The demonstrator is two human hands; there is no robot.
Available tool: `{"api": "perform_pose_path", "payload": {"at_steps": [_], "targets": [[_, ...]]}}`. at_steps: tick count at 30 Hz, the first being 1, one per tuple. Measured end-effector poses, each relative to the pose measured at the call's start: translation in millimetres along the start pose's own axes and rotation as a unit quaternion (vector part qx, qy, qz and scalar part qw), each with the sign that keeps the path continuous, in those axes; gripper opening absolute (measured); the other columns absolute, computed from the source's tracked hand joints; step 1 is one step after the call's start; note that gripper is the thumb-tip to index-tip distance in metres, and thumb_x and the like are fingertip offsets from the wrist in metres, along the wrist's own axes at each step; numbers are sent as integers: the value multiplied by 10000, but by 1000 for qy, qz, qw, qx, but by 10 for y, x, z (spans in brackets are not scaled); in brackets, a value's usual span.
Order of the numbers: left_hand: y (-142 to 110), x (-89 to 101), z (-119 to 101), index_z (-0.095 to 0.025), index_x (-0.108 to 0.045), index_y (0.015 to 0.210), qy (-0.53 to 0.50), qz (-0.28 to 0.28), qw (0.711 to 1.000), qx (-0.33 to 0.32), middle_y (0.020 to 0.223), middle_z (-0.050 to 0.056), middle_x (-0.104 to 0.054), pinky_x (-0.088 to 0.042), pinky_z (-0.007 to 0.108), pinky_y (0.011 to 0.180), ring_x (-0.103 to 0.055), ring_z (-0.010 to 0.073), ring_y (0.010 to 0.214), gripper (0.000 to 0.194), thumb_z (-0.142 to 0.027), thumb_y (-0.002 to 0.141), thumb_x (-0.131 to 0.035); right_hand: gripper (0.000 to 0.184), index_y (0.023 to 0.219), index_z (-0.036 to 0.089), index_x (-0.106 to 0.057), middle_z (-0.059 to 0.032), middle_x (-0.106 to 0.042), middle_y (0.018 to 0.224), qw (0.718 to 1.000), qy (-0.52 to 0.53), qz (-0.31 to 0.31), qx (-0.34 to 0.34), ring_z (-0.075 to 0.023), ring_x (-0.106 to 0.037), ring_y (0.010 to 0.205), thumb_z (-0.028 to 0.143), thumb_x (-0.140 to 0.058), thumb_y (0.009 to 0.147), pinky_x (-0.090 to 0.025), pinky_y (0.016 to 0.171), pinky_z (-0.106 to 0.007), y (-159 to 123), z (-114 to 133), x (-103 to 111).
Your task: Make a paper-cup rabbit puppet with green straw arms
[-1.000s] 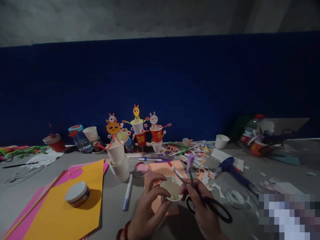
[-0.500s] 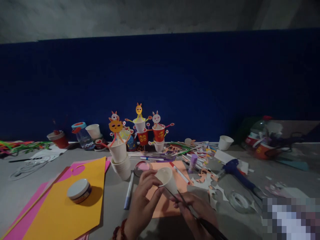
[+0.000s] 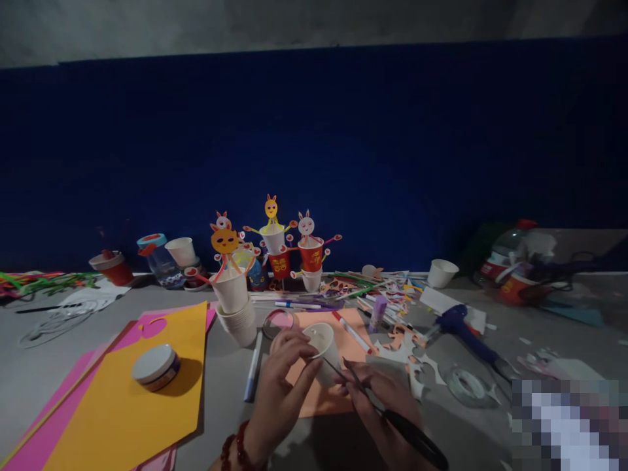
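At the front middle, a white paper cup [image 3: 328,356] is tilted with its mouth facing up and toward me. My left hand [image 3: 283,379] grips the cup's rim between thumb and fingers; a red bead bracelet circles the wrist. My right hand [image 3: 380,399] holds black-handled scissors [image 3: 415,437], their slim dark blades pointing at the cup's near rim. One blade reaches the rim, but whether it has cut in I cannot tell. Under the cup lies an orange paper sheet [image 3: 314,405].
Left lie a yellow sheet [image 3: 127,418] and a white-lidded jar [image 3: 156,367]. Stacked cups [image 3: 238,320] and animal-faced cup figures [image 3: 311,255] stand behind. To the right are a blue glue gun [image 3: 466,337], a tape roll [image 3: 466,384], a glue stick [image 3: 377,313] and paper scraps [image 3: 407,353].
The scissor blades, apart before, now look closer together near the cup's rim. The whole view has shifted slightly, and both hands keep nearly the same place.
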State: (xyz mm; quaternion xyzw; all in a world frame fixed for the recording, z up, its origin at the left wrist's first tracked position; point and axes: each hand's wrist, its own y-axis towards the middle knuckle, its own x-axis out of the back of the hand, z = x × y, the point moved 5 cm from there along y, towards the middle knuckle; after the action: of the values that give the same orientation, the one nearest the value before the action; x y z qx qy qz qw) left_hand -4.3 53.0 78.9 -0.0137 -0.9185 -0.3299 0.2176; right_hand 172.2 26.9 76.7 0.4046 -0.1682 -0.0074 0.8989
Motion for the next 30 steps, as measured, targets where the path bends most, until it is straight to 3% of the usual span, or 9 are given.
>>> {"api": "perform_pose_path", "payload": {"at_steps": [5,16,22,26,30], "targets": [[15,5,-20,-225,-615,886,-2,3,1000,5,908,44,-629,-466,387,893,-569,235,975,59,-189,932,-608,157,898,279,-707,6,-805,878,1000,-21,4,-17,-209,-766,864,213,-571,939,-594,799,-273,-47,-63,0],[9,0,-24,-231,-593,911,-2,11,1000,-4,896,32,-621,-458,380,866,-552,222,944,71,-166,941,-598,147,919,289,-697,20,-806,851,999,-50,-4,15,-210,-770,875,209,-577,945,-597,887,-318,-52,-23,5],[19,1,-73,-234,-572,911,74,28,996,-44,882,26,-644,-450,401,883,-555,225,944,119,-117,926,-585,142,974,275,-680,3,-810,888,995,-79,46,42,-224,-772,907,188,-573,943,-598,940,-366,-40,-89,-36],[50,3,-131,-234,-587,896,148,27,984,-92,861,19,-689,-420,456,948,-577,226,917,145,-90,890,-604,159,903,265,-671,22,-804,793,991,-99,77,53,-206,-785,774,142,-572,915,-601,955,-397,-15,-77,-61],[65,13,-147,-234,-627,886,172,10,980,-99,819,15,-712,-452,442,912,-601,221,873,118,-116,888,-622,178,925,262,-687,3,-816,834,989,-116,79,56,-231,-787,863,135,-565,907,-623,919,-391,-5,-60,-70]]}}
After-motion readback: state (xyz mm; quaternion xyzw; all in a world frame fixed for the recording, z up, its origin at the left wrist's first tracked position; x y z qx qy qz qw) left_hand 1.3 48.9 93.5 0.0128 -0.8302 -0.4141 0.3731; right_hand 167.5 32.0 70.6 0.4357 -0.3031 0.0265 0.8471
